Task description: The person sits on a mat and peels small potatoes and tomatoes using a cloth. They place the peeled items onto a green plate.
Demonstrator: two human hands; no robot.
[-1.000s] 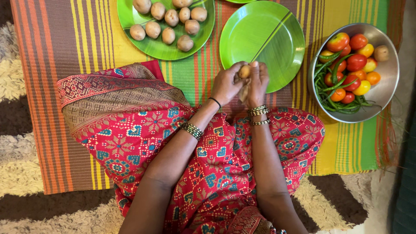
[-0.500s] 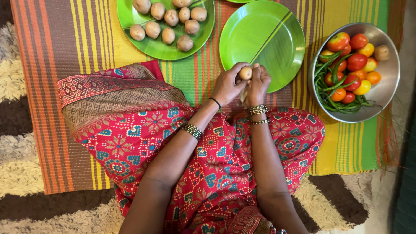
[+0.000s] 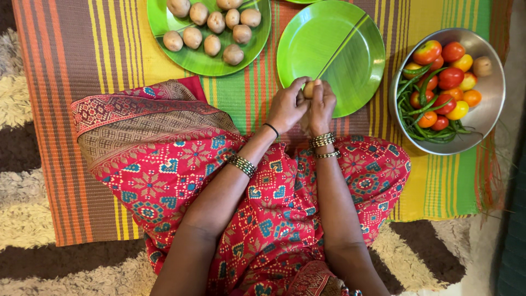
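Nearest the camera, a red patterned garment (image 3: 263, 219) is draping over the person's crossed legs, and both forearms are reaching forward from it. The left wrist is wearing a thin dark band and a beaded bangle lower on the forearm; the right wrist is carrying a stack of beaded bangles.

Just beyond the knees, the left hand (image 3: 286, 107) and the right hand (image 3: 322, 107) are meeting side by side, both sets of fingers curling closed around one small potato (image 3: 309, 89). The potato is sitting between the fingertips, above the near edge of an empty green plate (image 3: 350, 38), and only its pale brown top is showing.

Everything is lying on a striped woven mat (image 3: 82, 49) spread over a shaggy brown and cream rug (image 3: 22, 219). To the right of the hands, a steel bowl (image 3: 487, 109) is holding red, orange and yellow tomatoes (image 3: 450, 78), long green chillies (image 3: 419, 112) and a single brown potato by its far rim.

Farther away, to the upper left, a second green plate (image 3: 164, 22) is carrying a heap of whole potatoes (image 3: 211, 30), well apart from the hands.
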